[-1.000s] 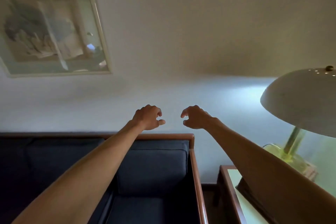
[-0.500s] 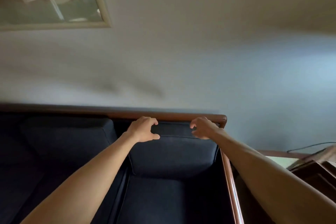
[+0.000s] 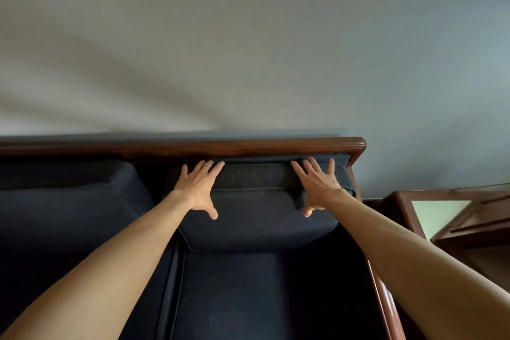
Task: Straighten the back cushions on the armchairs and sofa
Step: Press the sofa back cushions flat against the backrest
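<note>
1. Now, from your head view, the dark back cushion [image 3: 256,201] sits at the right end of the sofa [image 3: 69,218], its long axis running left to right along the wooden back rail [image 3: 248,144]. Its top edge lies just under that rail, and its broad face looks toward you, leaning a little with the lower edge nearer.
2. Your left hand [image 3: 199,190] lies flat on the cushion's upper left part, fingers straight and spread wide, tips pointing far toward the rail, thumb splayed out to the right.
3. Your right hand [image 3: 317,188] mirrors it on the upper right part, fingers straight and fanned wide, thumb pointing down and left onto the cushion's face.
4. Both forearms reach in from the near corners and converge toward the cushion, wrists roughly level.
5. A second back cushion [image 3: 66,201] stands to the left, just beside the first.
6. A wooden side table [image 3: 403,201] stands right of the sofa's arm, against the pale wall [image 3: 248,50].
</note>
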{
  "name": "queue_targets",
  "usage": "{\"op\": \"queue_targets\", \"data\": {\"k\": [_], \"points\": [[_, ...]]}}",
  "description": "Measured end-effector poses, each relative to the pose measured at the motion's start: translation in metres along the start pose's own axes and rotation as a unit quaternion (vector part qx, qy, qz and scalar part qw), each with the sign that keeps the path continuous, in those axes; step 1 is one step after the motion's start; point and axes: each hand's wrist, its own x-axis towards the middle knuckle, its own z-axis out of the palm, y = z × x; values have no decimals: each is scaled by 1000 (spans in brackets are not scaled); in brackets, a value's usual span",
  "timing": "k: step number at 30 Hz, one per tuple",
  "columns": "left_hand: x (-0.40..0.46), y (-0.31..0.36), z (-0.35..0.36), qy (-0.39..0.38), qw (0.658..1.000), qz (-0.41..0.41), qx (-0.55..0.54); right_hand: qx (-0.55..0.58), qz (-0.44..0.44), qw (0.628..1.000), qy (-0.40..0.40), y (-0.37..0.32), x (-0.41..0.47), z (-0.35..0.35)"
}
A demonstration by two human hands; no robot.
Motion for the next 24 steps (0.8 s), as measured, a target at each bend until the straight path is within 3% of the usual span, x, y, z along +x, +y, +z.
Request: {"op": "queue_targets", "data": {"k": [11, 24], "points": [[-19, 21, 22, 144, 988, 15, 53, -8, 14, 995, 96, 9, -32, 29], [-19, 12, 29, 114, 993, -20, 38, 34, 44, 993, 102, -6, -31, 43]]}}
